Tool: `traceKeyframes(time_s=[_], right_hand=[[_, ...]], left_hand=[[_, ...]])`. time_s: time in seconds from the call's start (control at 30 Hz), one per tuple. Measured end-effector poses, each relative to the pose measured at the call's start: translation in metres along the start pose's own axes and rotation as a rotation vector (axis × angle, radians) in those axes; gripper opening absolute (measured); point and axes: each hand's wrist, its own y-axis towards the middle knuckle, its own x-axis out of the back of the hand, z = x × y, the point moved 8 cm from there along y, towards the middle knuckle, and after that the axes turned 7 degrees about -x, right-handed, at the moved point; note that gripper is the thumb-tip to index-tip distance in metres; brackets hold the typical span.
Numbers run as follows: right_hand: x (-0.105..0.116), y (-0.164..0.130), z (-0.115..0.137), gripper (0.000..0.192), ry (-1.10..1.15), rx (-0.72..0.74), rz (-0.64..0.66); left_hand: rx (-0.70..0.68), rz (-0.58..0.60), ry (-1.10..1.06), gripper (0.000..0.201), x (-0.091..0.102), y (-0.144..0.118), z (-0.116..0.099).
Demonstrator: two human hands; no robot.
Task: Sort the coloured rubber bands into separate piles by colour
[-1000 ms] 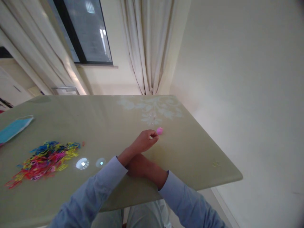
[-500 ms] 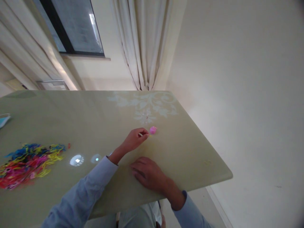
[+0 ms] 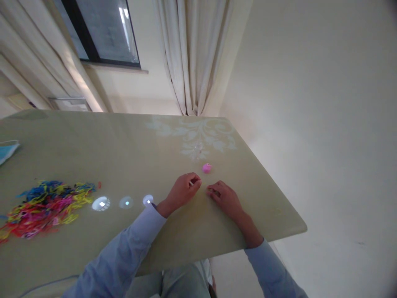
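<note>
**Two hands closed in near a small pink piece on the bench**

The left hand (image 3: 182,191) is rested on the olive bench (image 3: 130,149), its fingers (image 3: 194,182) curled together; something pale seems to be pinched at the tips, but it is too small to be named. The right hand (image 3: 225,198) is laid flat just beside it, fingers loosely together, nothing held. A small pink piece (image 3: 206,167) lies on the bench just beyond both hands, touched by neither. A heap of coloured rubber bands (image 3: 43,207) is seen well apart, on the left side, and a blue face mask (image 3: 8,150) at the far left edge. It is judged that fine work at the fingertips is in hand; a careful pinch between both hands would be called for.
</note>
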Motion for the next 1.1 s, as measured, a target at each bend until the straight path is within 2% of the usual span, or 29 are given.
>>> traceKeyframes(time_s=[0.13, 0.27, 0.37, 0.5, 0.7, 0.87, 1.1], right_hand=[[-0.002, 0.001, 0.005, 0.017, -0.07, 0.039, -0.045], [0.005, 0.004, -0.007, 0.019, -0.016, -0.047, -0.142], [0.013, 0.005, -0.017, 0.028, 0.107, -0.121, -0.214], [0.02, 0.004, -0.03, 0.044, 0.325, -0.212, -0.249], [0.028, -0.001, -0.052, 0.057, 0.609, -0.372, -0.336], [0.043, -0.006, -0.063, 0.057, 0.617, -0.398, -0.451], [0.056, -0.013, -0.088, 0.049, 0.575, -0.434, -0.553]], left_hand=[[-0.043, 0.011, 0.037, 0.018, -0.003, -0.005, -0.006], [-0.061, 0.006, 0.057, 0.017, -0.003, -0.002, -0.001], [-0.049, 0.003, 0.068, 0.017, -0.003, 0.002, 0.009], [-0.031, 0.008, 0.111, 0.017, -0.006, 0.003, 0.018], [-0.116, 0.086, 0.139, 0.02, -0.019, 0.002, 0.011], [-0.219, 0.161, 0.188, 0.028, -0.028, 0.0, 0.001], [-0.266, 0.176, 0.135, 0.016, -0.034, -0.002, 0.0]])
